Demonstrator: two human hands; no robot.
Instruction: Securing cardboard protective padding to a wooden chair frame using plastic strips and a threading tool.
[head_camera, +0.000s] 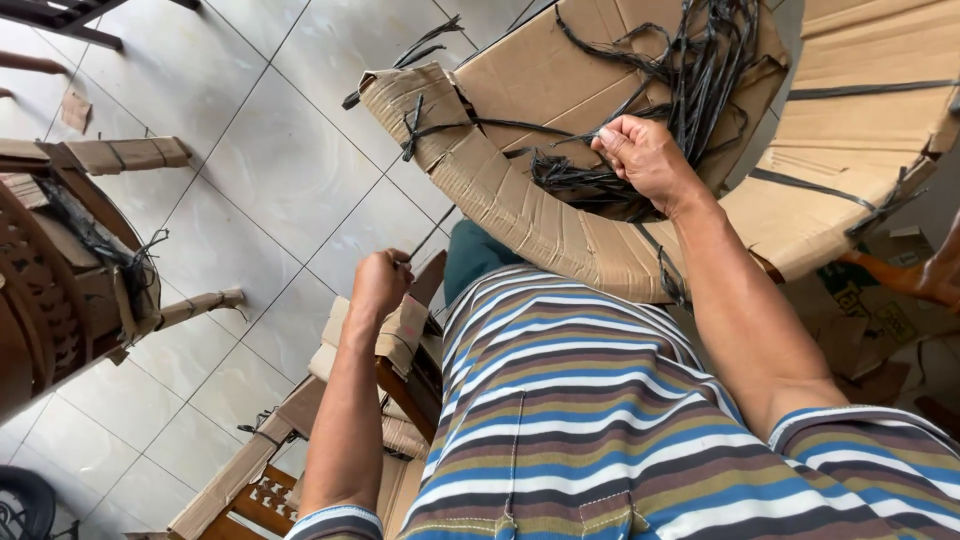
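Observation:
My left hand (381, 281) is closed around a thin dark strap (430, 236) that runs up toward a curved, cardboard-wrapped piece (520, 215) in front of me. My right hand (648, 157) is fisted on a bundle of black plastic straps (700, 70) lying on the cardboard. A strap is knotted around the cardboard's left end (412, 125). My striped shirt (570, 400) fills the lower middle of the view.
A cardboard-wrapped wooden chair (80, 260) stands at the left on the pale tiled floor (270, 170). Another wrapped wooden frame (300, 440) lies under my left arm. More banded cardboard (860, 120) sits at the right, with printed cardboard scraps (880, 320) below it.

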